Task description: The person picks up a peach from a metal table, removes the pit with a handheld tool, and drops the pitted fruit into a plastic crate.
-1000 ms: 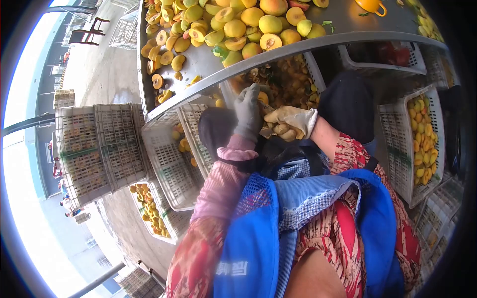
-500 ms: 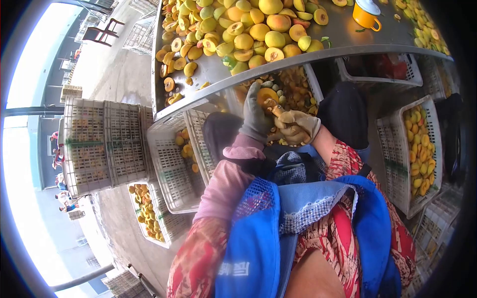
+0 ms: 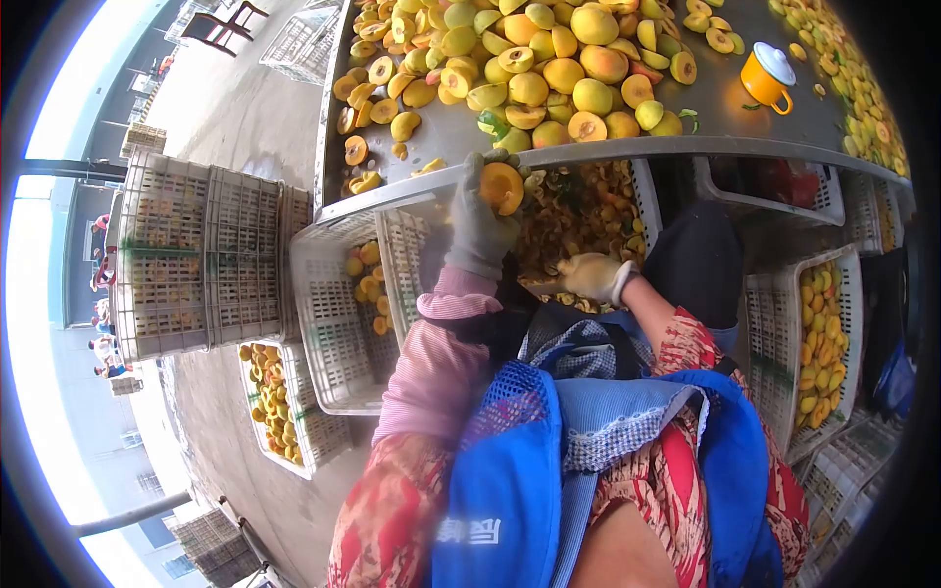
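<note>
A halved fruit, its orange cut face turned toward the camera, sits in the gloved left hand, close to the near rim of a metal counter. The left fingers grasp it along its edge. The right hand, in a pale glove, is lower and to the right, well apart from the fruit; its fingers are curled and partly blurred, and I cannot tell whether they grip anything. Behind and beneath the hands, a crate holds a mass of brown and yellow scraps.

On the counter, a large heap of whole and cut yellow fruit spreads behind the rim, with a few loose pieces at its left end. To the right of the heap stands an orange mug with a white lid, and beyond it lies a second heap.

Left of the person, a pale crate contains some fruit, beside a tall stack of crates; a lower crate on the floor is filled with cut fruit. To the right, another crate bears yellow fruit. A dark chair stands farther off at upper left.
</note>
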The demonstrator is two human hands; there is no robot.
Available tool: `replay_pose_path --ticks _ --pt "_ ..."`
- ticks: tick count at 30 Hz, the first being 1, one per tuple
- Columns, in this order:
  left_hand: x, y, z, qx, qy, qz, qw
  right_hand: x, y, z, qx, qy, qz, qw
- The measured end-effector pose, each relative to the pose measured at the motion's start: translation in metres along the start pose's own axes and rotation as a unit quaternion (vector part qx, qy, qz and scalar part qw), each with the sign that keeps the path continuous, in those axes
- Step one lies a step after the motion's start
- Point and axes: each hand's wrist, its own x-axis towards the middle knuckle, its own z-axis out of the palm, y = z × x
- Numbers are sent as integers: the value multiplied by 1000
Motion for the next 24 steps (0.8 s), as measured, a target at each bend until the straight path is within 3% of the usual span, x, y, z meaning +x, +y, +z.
replay_pose_path --ticks 1,2,4,5,6,7,9,12,14,15,17,19,22,24 --pt "-2 1 -11 91 -16 70 993 22 35 26 -310 77 -64 945" --pt "2 9 -21 121 1 93 988 29 47 39 -261 135 -92 951" --pt "5 37 -37 321 44 214 921 4 -7 0 29 144 3 989" --pt "-2 60 -46 360 83 238 898 -7 -26 -11 178 140 55 973" --pt "-9 84 -55 399 124 257 872 -10 -28 -19 238 155 41 958" --pt "-14 111 -62 309 173 217 910 -12 -29 -28 296 170 25 940" --pt "-9 157 -108 384 277 204 857 -35 -50 -54 376 198 12 905" --pt "-14 183 -111 148 270 166 937 -35 -55 -71 422 236 -18 875" --pt "-10 164 -109 261 126 235 928 -32 -66 -71 477 159 -66 862" --pt "-9 144 -72 42 100 167 980 -32 -78 -68 489 122 -70 861" --pt "0 100 -65 11 28 180 983 -28 -105 -52 473 113 -106 868" --pt "-7 58 -19 -96 67 90 989 -19 -116 -42 486 96 -121 860" --pt "-18 1 -6 94 -7 92 991 14 -93 -26 484 178 -180 837" --pt "-28 -12 -3 154 -33 37 987 30 -78 -22 476 249 -241 808"
